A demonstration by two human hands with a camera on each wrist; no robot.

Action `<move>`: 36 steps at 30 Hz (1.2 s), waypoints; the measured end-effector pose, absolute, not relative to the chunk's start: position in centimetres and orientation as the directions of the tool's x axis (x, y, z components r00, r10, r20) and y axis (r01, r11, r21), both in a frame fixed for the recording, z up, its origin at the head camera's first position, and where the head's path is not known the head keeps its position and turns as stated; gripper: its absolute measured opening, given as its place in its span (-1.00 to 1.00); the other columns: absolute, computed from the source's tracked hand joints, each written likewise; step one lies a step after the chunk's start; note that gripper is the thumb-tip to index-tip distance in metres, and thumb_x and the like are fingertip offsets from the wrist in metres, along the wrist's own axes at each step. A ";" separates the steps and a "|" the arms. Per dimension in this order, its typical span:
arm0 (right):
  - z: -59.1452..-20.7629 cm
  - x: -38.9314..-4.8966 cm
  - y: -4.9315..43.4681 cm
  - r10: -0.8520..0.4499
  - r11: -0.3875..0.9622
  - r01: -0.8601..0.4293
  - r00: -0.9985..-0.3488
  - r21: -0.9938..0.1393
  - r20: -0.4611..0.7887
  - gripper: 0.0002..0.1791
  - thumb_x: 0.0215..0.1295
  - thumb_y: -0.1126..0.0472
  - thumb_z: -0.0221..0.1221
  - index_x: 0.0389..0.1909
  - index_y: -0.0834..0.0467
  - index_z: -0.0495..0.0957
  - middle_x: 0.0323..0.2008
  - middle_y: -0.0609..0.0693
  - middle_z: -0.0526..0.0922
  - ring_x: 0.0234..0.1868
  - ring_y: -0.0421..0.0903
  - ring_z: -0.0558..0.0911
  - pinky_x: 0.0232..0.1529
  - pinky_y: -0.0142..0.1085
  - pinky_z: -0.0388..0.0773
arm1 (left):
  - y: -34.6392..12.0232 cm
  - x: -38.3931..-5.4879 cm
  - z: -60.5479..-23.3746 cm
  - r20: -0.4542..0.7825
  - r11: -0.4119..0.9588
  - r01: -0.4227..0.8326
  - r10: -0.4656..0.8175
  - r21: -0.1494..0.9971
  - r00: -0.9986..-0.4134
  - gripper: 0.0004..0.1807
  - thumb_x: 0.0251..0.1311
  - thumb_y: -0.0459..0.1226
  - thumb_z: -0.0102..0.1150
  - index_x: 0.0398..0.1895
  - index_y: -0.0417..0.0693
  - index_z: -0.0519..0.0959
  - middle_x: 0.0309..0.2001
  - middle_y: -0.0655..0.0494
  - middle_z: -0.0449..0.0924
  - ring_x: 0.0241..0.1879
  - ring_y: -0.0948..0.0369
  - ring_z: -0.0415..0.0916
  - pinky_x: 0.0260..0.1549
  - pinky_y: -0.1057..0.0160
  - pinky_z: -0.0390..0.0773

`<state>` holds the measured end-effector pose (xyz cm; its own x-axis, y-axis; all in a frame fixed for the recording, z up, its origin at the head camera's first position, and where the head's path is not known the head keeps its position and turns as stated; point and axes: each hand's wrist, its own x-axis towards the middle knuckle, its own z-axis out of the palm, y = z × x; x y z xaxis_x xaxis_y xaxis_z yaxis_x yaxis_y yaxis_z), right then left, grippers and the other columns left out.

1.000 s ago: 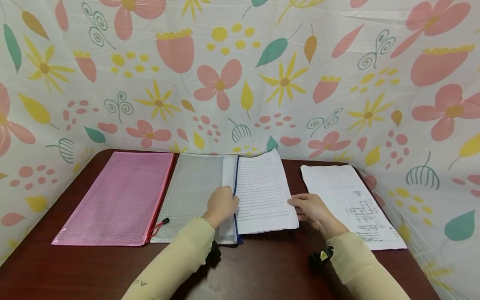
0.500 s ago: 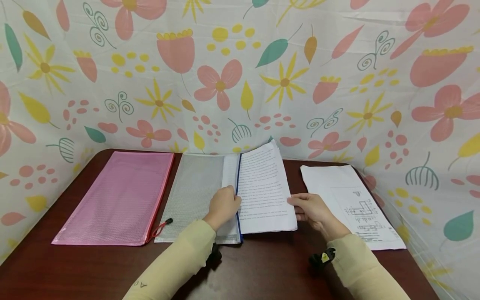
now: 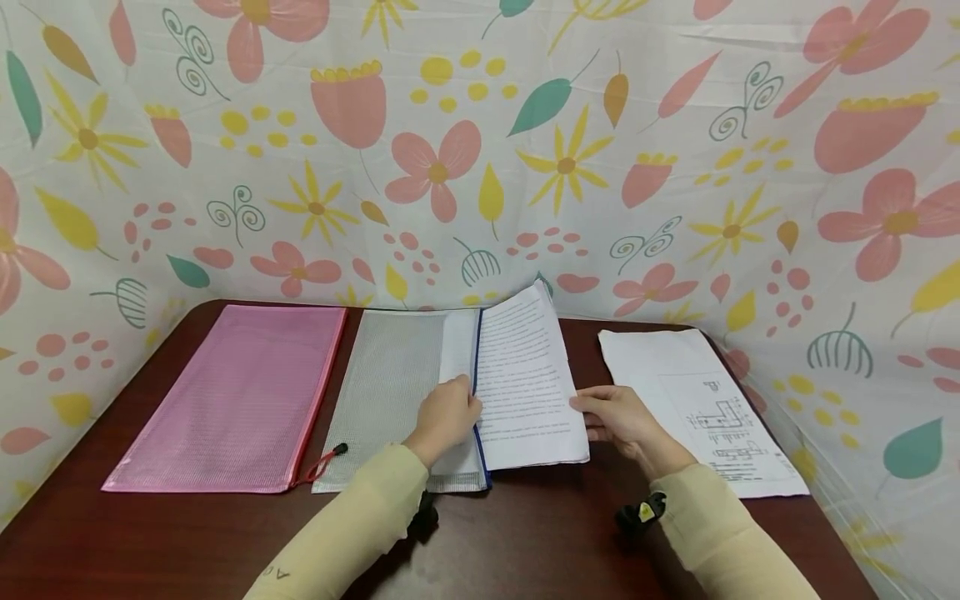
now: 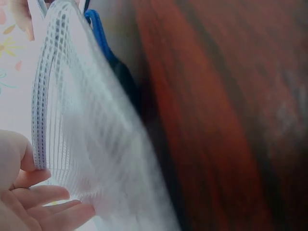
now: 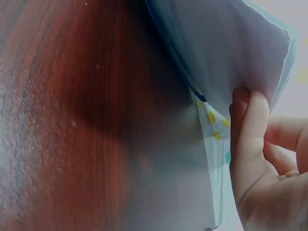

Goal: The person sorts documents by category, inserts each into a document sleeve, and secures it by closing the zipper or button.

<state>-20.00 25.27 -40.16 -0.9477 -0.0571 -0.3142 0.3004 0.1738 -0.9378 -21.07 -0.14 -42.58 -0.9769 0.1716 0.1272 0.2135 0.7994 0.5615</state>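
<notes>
A clear grey mesh zipper bag [image 3: 390,358] with a blue zip edge lies mid-table. From its right-hand opening sticks out a stack of printed papers [image 3: 525,375], partly inside the bag. My left hand [image 3: 446,417] pinches the bag's edge beside the blue zip; in the left wrist view, thumb and index finger hold the mesh rim [image 4: 41,130] while the other fingers spread behind it. On the papers' right edge, my right hand [image 3: 618,417] pinches the sheets between thumb and fingers. The right wrist view shows fingers [image 5: 252,120] against the papers' underside [image 5: 245,53].
To the left lies a pink mesh zipper bag [image 3: 232,400] with a red zip and a red pull cord [image 3: 322,467]. On the right is another sheet stack [image 3: 697,400] with printed drawings. Behind the brown table [image 3: 540,542] hangs a flowered cloth [image 3: 450,150].
The papers' right edge has shifted slightly left, and the bag's zip edge slightly right, so a little less paper shows outside. The papers' far corner has risen. Both hands keep their hold.
</notes>
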 end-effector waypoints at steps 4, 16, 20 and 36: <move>-40.3 -20.0 24.9 -0.069 0.189 0.294 -0.948 -0.937 -0.311 -0.53 0.26 0.28 0.16 0.07 0.53 0.37 -0.49 -0.09 0.68 -0.49 -0.22 0.67 -0.52 -0.37 0.60 | -0.1 -21.0 -42.8 0.132 0.789 0.249 0.212 0.561 -0.968 -0.79 0.14 -0.33 0.03 -0.59 -0.04 0.29 -0.67 0.19 0.24 -0.68 0.27 0.18 -0.73 0.34 0.16; -40.1 -20.2 26.2 -0.076 0.297 0.250 -0.956 -0.922 -0.284 -0.52 0.26 0.25 0.16 0.07 0.52 0.39 -0.49 -0.10 0.69 -0.47 -0.24 0.66 -0.49 -0.37 0.61 | 0.2 -20.7 -42.7 0.134 0.803 0.229 0.186 0.549 -0.973 -0.81 0.13 -0.32 0.03 -0.59 -0.04 0.30 -0.64 0.14 0.31 -0.65 0.23 0.24 -0.72 0.31 0.23; -39.8 -20.4 27.0 -0.080 0.313 0.239 -0.958 -0.919 -0.276 -0.49 0.27 0.22 0.16 0.09 0.53 0.37 -0.47 -0.11 0.70 -0.46 -0.25 0.67 -0.48 -0.36 0.62 | 0.1 -20.7 -42.8 0.150 0.806 0.229 0.175 0.547 -0.973 -0.81 0.12 -0.31 0.04 -0.59 -0.04 0.30 -0.64 0.14 0.31 -0.65 0.23 0.24 -0.72 0.31 0.23; -40.9 -20.3 25.9 -0.124 0.252 0.263 -0.946 -0.931 -0.300 -0.57 0.26 0.28 0.16 0.02 0.54 0.42 -0.47 -0.08 0.70 -0.45 -0.22 0.68 -0.48 -0.34 0.63 | 0.5 -20.7 -43.0 0.163 0.771 0.282 0.230 0.571 -0.960 -0.84 0.13 -0.33 0.01 -0.54 -0.06 0.30 -0.64 0.15 0.28 -0.65 0.24 0.22 -0.72 0.32 0.22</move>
<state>-20.34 25.92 -40.94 -0.9458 -0.1238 -0.3003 0.2628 0.2517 -0.9314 -20.69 0.49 -43.02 -0.9595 0.2296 0.1630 0.2815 0.7714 0.5707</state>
